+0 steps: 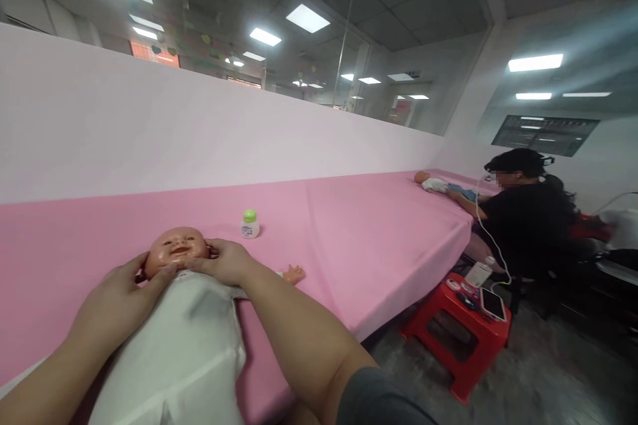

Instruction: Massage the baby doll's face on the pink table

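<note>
A baby doll point(177, 249) in a white garment point(184, 345) lies on its back on the pink table point(379, 232), head toward the wall. My left hand point(119, 295) rests against the left side of the doll's face and chin. My right hand point(224, 260) cups the right side of the face at the cheek. Both hands touch the head with fingers spread along it. The doll's bare arm point(294, 273) sticks out to the right. A small white bottle with a green cap point(250, 224) stands just beyond the head.
A pink-white partition point(149, 126) runs along the table's far edge. At the table's right end a person in black point(523, 212) handles another doll point(431, 182). A red plastic stool point(456, 332) with a phone point(492, 303) and small items stands on the floor.
</note>
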A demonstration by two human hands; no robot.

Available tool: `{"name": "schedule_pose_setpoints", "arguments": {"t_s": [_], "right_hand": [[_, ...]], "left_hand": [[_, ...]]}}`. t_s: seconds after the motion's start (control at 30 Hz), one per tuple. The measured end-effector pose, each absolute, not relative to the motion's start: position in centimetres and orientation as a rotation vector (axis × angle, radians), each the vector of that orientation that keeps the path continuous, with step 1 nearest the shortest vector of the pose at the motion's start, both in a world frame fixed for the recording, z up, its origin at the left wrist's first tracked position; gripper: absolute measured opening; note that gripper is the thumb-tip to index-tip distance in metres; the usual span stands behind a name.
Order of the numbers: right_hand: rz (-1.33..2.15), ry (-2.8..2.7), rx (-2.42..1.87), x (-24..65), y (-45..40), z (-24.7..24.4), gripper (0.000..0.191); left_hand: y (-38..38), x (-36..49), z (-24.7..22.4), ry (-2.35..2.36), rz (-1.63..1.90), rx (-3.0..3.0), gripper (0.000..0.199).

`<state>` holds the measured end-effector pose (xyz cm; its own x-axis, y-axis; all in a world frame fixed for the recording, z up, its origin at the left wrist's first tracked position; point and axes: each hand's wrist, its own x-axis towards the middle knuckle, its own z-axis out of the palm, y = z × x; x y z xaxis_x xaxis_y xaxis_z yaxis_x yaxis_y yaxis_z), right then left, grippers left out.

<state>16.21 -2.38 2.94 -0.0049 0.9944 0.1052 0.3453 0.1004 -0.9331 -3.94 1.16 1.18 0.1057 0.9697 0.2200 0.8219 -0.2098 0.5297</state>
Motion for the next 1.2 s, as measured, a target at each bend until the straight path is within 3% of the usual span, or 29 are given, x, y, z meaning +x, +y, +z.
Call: {"name": "schedule_pose_setpoints", "arguments": {"t_s": [0.83,1.2], "right_hand": [[1.004,-1.702,-1.018,17.3,-1.0,1.8,0.054],[0.953,-1.680,-1.057,16.9,-1.2,1.5,0.054]], "left_hand": [[2.4,-3.5,-1.6,1.584,1.134,1.927,0.057],[0.6,-2.9,0.6,1.493,1.125,1.975,0.056]]}}
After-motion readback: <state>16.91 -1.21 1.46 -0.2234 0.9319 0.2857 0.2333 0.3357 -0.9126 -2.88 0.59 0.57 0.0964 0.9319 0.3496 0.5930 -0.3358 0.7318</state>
